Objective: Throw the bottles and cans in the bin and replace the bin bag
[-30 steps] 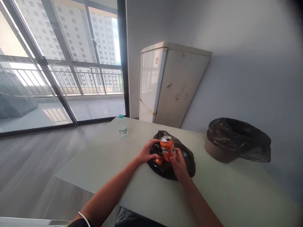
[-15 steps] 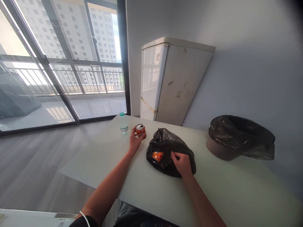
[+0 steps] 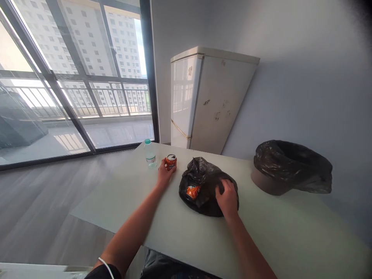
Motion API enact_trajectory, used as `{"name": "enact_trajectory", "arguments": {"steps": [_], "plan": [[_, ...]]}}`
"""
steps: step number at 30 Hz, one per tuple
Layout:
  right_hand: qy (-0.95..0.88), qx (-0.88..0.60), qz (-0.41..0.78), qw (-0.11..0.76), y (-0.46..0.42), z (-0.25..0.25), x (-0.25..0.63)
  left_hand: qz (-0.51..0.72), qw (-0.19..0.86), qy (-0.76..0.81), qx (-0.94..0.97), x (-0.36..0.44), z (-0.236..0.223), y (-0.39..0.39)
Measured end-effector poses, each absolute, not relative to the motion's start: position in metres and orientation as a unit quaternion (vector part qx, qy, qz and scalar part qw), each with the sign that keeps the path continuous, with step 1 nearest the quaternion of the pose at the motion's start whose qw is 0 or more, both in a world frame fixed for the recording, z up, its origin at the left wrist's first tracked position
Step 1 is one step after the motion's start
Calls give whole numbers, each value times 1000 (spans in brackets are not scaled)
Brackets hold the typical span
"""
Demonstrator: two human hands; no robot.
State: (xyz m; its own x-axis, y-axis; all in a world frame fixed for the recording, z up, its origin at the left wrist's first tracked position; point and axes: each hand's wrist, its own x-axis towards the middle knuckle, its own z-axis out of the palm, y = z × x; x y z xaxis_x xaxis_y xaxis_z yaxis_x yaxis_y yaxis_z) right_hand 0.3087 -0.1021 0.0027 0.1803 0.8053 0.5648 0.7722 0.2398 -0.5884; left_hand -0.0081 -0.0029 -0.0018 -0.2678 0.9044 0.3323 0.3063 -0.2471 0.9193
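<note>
Left grip (image 3: 164, 176) curled round orange drink can (image 3: 171, 162)

It stands upright on the surface (image 3: 122, 197), right of a plastic bottle (image 3: 150, 154). The right grip (image 3: 228, 197), half-open, is at a black plastic bag (image 3: 207, 207); its hold I can't tell. A second can (image 3: 192, 192) lies inside.

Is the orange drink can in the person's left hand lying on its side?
No, the orange drink can stands upright in the left hand, with its silver top facing upward.

Bags (image 3: 210, 209) black; bottle cap (image 3: 147, 142) teal; cans (image 3: 172, 162) orange, perhaps white-patterned.
</note>
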Motion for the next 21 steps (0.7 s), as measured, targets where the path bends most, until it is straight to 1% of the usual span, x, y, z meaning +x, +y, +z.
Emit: {"name": "enact_trajectory", "arguments": {"steps": [6, 8, 12, 14, 15, 17, 21], "plan": [[-618, -646, -32, 447, -91, -9, 324, 549, 250, 562, 566, -5, -1, -5], [-623, -649, -33, 436, -87, -15, 329, 557, 211, 563, 573, -4, 1, -6], [-631, -655, -30, 414, -83, -23, 333, 617, 82, 537, 569, 1, 10, -18], [-630, -663, -32, 404, -82, -25, 335, 623, 47, 509, 592, 5, 15, -27], [-627, -669, -34, 398, -81, -25, 336, 617, 48, 490, 614, 8, 17, -32], [-617, -686, -41, 384, -81, -24, 338, 594, 83, 438, 670, 14, 20, -40], [-597, -725, -49, 340, -83, -19, 344, 505, 156, 345, 776, 26, 25, -48]]}}
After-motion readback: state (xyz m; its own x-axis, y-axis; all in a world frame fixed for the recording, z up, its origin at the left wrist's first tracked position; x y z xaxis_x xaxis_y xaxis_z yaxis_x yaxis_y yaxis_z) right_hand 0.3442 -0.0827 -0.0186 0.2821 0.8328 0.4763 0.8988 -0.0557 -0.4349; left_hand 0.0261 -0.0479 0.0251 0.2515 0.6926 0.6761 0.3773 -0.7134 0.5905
